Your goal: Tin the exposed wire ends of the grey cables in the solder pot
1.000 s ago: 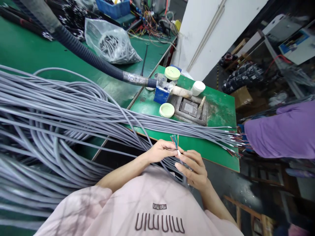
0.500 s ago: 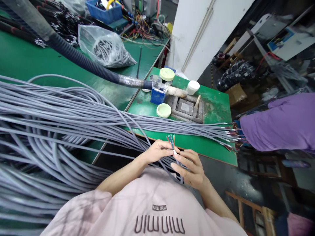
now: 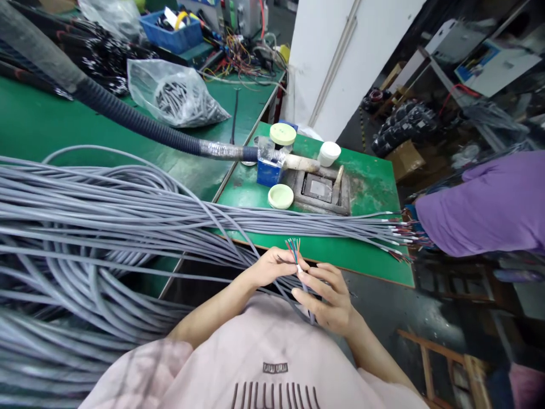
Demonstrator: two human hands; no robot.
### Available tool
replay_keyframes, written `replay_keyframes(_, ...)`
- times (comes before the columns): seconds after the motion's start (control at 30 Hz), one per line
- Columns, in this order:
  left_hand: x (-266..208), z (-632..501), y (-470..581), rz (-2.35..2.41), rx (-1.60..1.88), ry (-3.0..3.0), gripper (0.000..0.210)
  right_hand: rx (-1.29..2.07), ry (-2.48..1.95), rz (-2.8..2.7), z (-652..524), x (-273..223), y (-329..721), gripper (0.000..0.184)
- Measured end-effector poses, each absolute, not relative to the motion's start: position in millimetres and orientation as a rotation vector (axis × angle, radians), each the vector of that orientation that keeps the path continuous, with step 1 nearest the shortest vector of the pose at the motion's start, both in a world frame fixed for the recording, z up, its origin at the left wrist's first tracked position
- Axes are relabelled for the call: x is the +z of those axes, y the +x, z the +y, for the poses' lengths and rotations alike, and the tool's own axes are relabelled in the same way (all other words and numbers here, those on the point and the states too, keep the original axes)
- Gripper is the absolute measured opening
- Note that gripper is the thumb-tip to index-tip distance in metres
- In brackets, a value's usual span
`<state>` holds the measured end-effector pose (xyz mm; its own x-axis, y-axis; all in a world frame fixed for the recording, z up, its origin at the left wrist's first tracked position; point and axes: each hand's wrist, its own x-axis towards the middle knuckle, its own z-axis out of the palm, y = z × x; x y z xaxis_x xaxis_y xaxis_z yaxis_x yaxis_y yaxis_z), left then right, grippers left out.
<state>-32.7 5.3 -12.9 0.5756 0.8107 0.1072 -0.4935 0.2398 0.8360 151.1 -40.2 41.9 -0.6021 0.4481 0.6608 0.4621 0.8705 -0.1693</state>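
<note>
Close in front of my chest, both hands hold one grey cable end (image 3: 305, 286). Its stripped coloured wires (image 3: 293, 248) fan upward, red, blue and green among them. My left hand (image 3: 269, 266) pinches the wires just below the fan. My right hand (image 3: 327, 294) grips the grey jacket underneath, fingers curled round it. A big bundle of grey cables (image 3: 106, 216) runs from the left across the green bench (image 3: 366, 255), its stripped ends (image 3: 400, 233) lying at the right.
A corrugated black hose (image 3: 140, 122) crosses the bench to a blue block (image 3: 268, 170) beside a metal tray (image 3: 321, 190). Pale green lids (image 3: 280, 196) and a white jar (image 3: 329, 153) stand nearby. A plastic bag of parts (image 3: 174, 96) lies behind. A person in purple (image 3: 485, 207) is at right.
The camera has tilted slightly, shifting the bench down and left in view. My hands keep the same hold on the cable end, with the wires still fanned upward.
</note>
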Motion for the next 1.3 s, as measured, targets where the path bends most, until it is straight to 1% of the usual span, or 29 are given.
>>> replay_keyframes(0.13, -16, 7, -31, 0.365, 0.943, 0.946, 0.024, -0.007, -0.661, -2.307, -38, 39, 152, 0.026)
replay_keyframes(0.23, -17, 10, -31, 0.372, 0.947, 0.940, 0.023, 0.023, -0.678, -2.308, -36, 38, 152, 0.027)
replay_keyframes(0.63, -21, 14, -29, 0.398, 0.968, 0.913, 0.027, 0.085, -0.685, -2.320, -29, 34, 151, 0.029)
replay_keyframes(0.8, -10, 16, -28, 0.402, 0.977, 0.811, 0.034, 0.084, -0.682, -2.319, -27, 32, 150, 0.027)
replay_keyframes(0.93, 1, 19, -25, 0.377, 0.993, 0.726, 0.031, 0.118, -0.663, -2.321, -24, 28, 147, 0.028)
replay_keyframes(1.07, 2, 22, -18, 0.445, 0.930, 0.699, 0.036, 0.139, -0.658, -2.312, -23, 26, 147, 0.027)
replay_keyframes(1.2, 3, 28, -15, 0.611, 0.849, 0.945, 0.042, 0.085, -0.825, -2.250, -29, 25, 172, 0.028)
replay_keyframes(1.3, 8, 37, -20, 0.792, 0.866, 1.298, 0.034, -0.073, -1.102, -2.166, -45, 21, 209, 0.030)
